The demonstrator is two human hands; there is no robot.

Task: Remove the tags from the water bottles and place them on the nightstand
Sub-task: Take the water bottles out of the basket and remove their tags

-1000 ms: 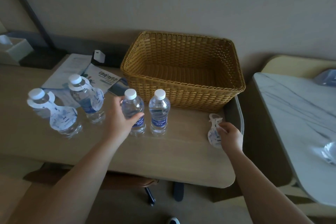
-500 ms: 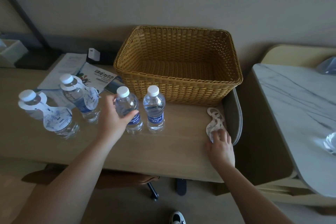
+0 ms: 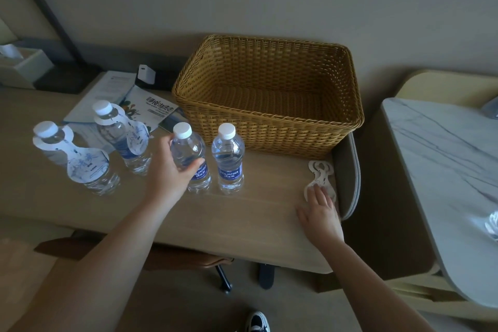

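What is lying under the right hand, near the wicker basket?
Removed white paper tags lie on the wooden desktop. The right hand presses their near end, covering it; how many tags are stacked cannot be told.

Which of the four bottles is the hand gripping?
The third from the left, untagged, held by the left hand; the other three stand untouched.
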